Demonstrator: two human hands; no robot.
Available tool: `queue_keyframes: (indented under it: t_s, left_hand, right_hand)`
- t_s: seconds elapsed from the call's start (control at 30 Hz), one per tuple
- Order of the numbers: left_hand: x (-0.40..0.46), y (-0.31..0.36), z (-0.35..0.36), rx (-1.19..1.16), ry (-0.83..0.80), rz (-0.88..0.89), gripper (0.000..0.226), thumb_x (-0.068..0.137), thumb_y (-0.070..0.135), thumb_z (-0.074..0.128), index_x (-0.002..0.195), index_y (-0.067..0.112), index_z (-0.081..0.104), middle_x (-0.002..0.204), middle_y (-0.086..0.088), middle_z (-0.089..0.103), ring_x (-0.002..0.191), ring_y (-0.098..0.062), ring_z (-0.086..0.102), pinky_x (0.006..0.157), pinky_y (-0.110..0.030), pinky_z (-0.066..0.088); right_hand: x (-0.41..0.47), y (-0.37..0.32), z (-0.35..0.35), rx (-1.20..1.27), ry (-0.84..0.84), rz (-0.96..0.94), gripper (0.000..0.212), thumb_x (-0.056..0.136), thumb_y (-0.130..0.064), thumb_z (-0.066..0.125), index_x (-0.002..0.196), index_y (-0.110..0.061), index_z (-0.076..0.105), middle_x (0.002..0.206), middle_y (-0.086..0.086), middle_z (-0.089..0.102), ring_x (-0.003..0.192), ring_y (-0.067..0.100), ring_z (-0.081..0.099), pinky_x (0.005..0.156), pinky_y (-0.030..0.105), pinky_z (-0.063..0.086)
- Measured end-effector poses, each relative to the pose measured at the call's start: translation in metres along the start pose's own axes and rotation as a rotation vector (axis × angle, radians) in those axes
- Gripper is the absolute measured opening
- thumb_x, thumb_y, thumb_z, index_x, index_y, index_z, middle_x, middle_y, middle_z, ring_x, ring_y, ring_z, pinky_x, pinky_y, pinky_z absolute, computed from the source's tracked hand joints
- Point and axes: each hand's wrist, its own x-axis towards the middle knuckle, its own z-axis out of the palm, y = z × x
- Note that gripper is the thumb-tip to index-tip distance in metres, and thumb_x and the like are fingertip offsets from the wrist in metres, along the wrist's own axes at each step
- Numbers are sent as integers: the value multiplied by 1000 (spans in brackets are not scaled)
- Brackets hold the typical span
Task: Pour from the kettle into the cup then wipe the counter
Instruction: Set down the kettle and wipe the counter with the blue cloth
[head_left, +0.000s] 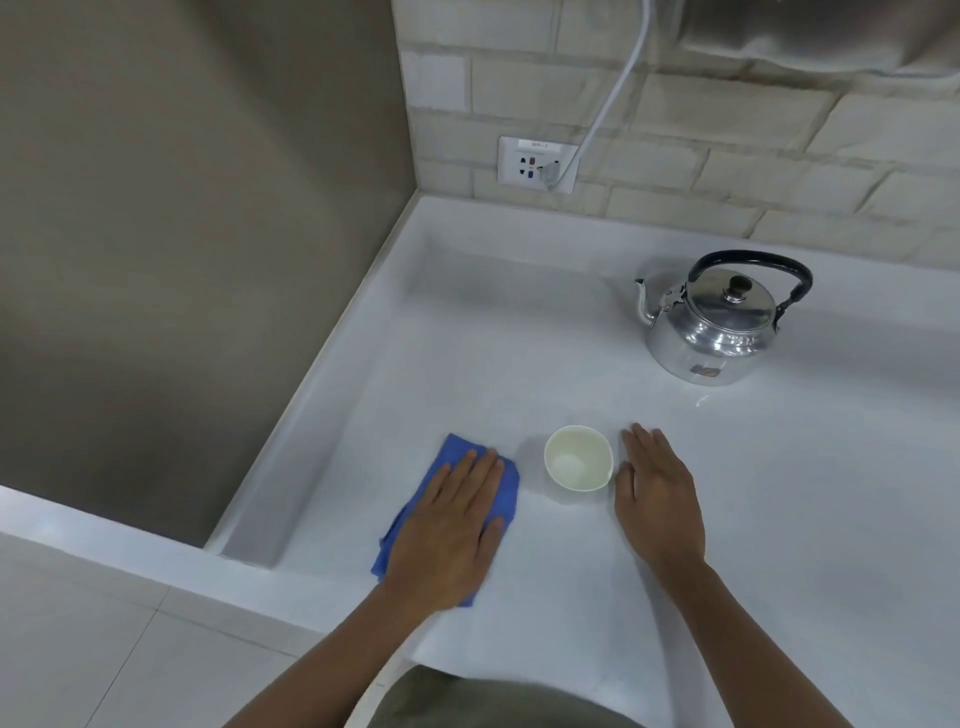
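The white smooth surface (519, 364) carries everything. At 2 o'clock on it stands the shiny round steel kettle (714, 325), upright, lid on, black handle raised, well apart from both hands. The left hand (449, 525) lies flat at 7 o'clock, fingers (467, 478) spread and released, pressing down the blue folded cloth (415, 499). The right hand (657, 496) rests flat, fingers extended, grasping nothing, just beside the small white paper cup (578, 457), which stands upright between the 2 hands.
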Motion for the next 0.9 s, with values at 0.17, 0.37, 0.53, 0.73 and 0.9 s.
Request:
queue_keyframes:
  t_s: [0.17, 0.37, 0.53, 0.73, 0.9]
  left_hand:
    - [56, -38, -9, 9, 4, -328, 67, 103, 40, 17, 158, 4, 27, 165, -12, 30, 151, -32, 32, 124, -47, 25]
    - [45, 4, 0, -24, 31, -223, 65, 105, 40, 23, 160, 5, 22, 167, -10, 23, 154, -29, 23, 126, -44, 14]
    - [3, -23, -7, -26, 0, -4, 61, 109, 41, 27, 162, 14, 16, 169, 1, 17, 156, -19, 17, 125, -41, 15]
    - [79, -40, -12, -4, -36, -422, 69, 103, 42, 5, 162, 5, 8, 170, -10, 12, 157, -29, 13, 127, -45, 10]
    - [59, -5, 2, -4, -22, -101, 65, 107, 43, 21, 162, 8, 15, 169, -8, 15, 157, -26, 14, 125, -48, 19]
  right_hand:
    - [-2, -1, -1, 24, 19, 27, 47, 90, -19, 36, 130, -6, 57, 139, 7, 54, 134, 28, 43, 105, 44, 41]
    - [-1, -2, -2, 50, 31, 34, 46, 89, -17, 40, 131, -7, 57, 139, 7, 54, 135, 27, 42, 107, 44, 40]
    - [-3, -4, -2, 49, 43, 56, 47, 88, -15, 43, 132, -6, 57, 140, 8, 54, 136, 28, 41, 110, 41, 37]
    - [-2, -8, -3, 52, 67, 67, 47, 87, -15, 43, 130, -4, 58, 137, 10, 56, 134, 29, 44, 106, 44, 40]
    - [-2, -7, -2, 57, 58, 65, 48, 88, -18, 40, 131, -6, 57, 138, 8, 56, 135, 28, 43, 106, 45, 41]
